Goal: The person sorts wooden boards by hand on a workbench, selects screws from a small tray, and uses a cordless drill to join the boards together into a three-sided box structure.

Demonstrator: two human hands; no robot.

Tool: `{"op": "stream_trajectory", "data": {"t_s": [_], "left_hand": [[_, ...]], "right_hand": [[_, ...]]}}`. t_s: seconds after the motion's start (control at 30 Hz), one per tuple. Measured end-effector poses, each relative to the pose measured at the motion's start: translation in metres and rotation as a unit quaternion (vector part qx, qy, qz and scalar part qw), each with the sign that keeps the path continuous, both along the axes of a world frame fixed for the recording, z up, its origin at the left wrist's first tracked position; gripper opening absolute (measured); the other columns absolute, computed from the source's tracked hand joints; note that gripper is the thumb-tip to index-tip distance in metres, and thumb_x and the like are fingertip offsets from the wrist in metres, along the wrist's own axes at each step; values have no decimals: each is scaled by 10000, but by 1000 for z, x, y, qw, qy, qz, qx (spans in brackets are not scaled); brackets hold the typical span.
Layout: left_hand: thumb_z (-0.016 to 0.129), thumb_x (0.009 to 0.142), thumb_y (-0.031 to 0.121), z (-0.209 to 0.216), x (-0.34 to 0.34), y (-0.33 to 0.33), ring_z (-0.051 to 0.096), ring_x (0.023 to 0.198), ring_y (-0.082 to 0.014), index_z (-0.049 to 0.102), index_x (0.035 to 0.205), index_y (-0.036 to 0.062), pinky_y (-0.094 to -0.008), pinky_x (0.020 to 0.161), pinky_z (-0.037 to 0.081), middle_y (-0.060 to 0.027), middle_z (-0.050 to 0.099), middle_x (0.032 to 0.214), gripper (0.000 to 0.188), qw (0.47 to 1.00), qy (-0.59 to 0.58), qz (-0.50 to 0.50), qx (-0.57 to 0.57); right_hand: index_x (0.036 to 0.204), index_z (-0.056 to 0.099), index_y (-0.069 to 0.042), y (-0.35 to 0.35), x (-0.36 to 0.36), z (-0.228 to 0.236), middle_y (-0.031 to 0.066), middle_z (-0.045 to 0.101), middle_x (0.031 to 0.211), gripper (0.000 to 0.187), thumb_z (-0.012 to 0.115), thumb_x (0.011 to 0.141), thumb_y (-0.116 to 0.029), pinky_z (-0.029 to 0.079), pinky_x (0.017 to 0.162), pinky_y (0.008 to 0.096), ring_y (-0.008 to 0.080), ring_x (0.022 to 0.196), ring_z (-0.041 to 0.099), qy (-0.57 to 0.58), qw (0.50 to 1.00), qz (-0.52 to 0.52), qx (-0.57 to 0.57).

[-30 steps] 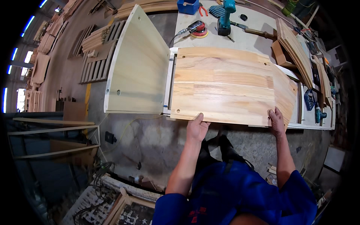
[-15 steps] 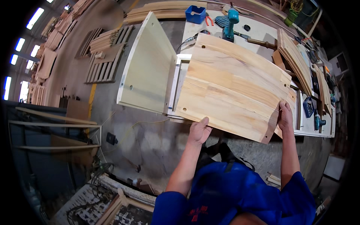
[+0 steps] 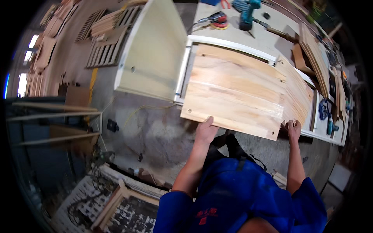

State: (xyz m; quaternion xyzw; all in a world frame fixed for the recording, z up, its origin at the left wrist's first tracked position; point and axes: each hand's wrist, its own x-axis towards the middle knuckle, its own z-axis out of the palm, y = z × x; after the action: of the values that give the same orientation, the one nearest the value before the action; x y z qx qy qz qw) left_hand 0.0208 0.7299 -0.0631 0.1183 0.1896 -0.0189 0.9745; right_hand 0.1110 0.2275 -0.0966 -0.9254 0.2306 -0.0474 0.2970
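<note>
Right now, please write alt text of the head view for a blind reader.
A person's left hand holds the near edge of a wooden panel; the right hand is beside its near right corner. Beyond, a red sander and a teal drill are on a pale worktop.

Woodworking workshop: sander (image 3: 220, 21), cordless drill (image 3: 246, 18), stacked boards (image 3: 105, 26).

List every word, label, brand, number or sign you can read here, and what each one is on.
No text is clear enough to quote.
Blue fabric work garment: red printed marks on the front, too blurred to read.
Teal-and-black cordless drill: any label is too small to read.
Pale rectangular wooden panel in the left hand: no lettering visible.
</note>
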Motion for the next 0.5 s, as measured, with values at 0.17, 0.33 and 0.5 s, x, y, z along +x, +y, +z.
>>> {"op": "stream_trajectory", "data": {"t_s": [0.17, 0.33, 0.5], "left_hand": [[485, 964, 117, 12, -21, 24, 297, 1425, -360, 244, 1488, -34, -515, 1189, 226, -195, 321, 1535, 596, 999, 34, -12, 36], [531, 979, 169, 7, -17, 19, 371, 1381, -328, 287, 1479, -5, -507, 1168, 279, -153, 384, 1504, 583, 996, 18, -34, 83], [509, 989, 146, 22, -20, 33, 394, 1365, -327, 322, 1458, -9, -525, 1150, 314, -172, 408, 1483, 528, 994, 59, -13, 95]], "right_hand": [[1054, 628, -15, 37, -31, 41, 96, 596, 846, 521, 726, 810, -465, 472, 553, 431, 230, 663, 570, 167, 900, -337, 222], [1237, 542, -108, -26, -47, -18, 117, 651, 1095, 372, 632, 951, -329, 523, 843, 441, 279, 956, 640, -45, 646, -274, 711], [1272, 537, -150, 49, -21, 35, 39, 617, 1231, 374, 639, 949, -308, 444, 989, 457, 249, 1149, 577, -179, 587, -352, 707]]}}
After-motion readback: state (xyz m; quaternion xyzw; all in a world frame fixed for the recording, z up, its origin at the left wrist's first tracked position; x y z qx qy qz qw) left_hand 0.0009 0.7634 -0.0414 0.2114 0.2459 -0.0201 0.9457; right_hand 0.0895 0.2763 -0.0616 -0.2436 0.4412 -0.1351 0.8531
